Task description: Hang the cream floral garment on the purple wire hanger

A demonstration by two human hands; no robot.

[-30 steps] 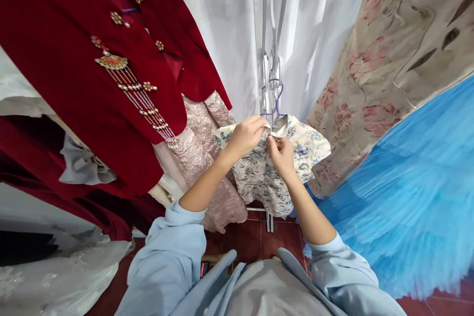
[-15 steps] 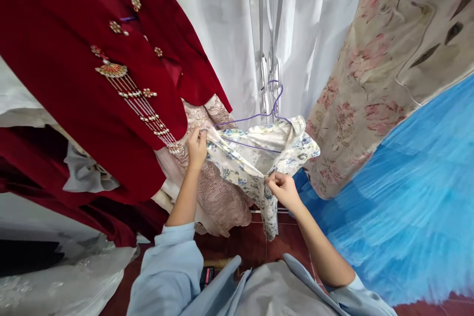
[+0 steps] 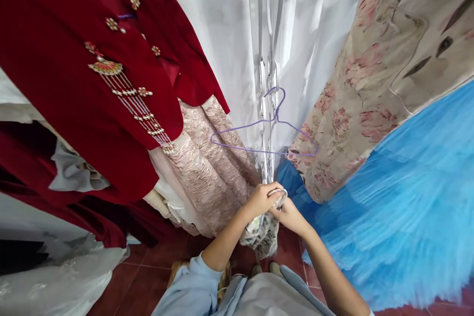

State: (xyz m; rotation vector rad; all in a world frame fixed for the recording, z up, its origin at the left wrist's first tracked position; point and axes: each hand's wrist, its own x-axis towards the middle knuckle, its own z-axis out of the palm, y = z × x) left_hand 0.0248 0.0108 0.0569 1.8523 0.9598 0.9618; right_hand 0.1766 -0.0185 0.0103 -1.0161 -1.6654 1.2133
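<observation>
Bunched between my two hands is a white floral garment (image 3: 261,239), its lower part hanging down in front of me. My left hand (image 3: 264,200) is closed around its upper edge. Close beside it, my right hand (image 3: 291,215) also grips the bunched cloth. A purple wire hanger (image 3: 240,128) hangs bare above my hands, hooked on a white metal stand (image 3: 268,79). Much of the garment is hidden behind my hands and left forearm.
On the left hang a dark red velvet jacket (image 3: 140,74) with beaded ornaments and a pink brocade skirt (image 3: 211,173). A floral beige dress (image 3: 355,94) and blue tulle (image 3: 392,197) hang at the right. White curtain (image 3: 218,24) covers the back; red tiled floor (image 3: 144,281) lies below.
The floral garment has come off the purple hanger. Both hands have moved down and together, gathering the cloth between them. The hanger now hangs bare.
</observation>
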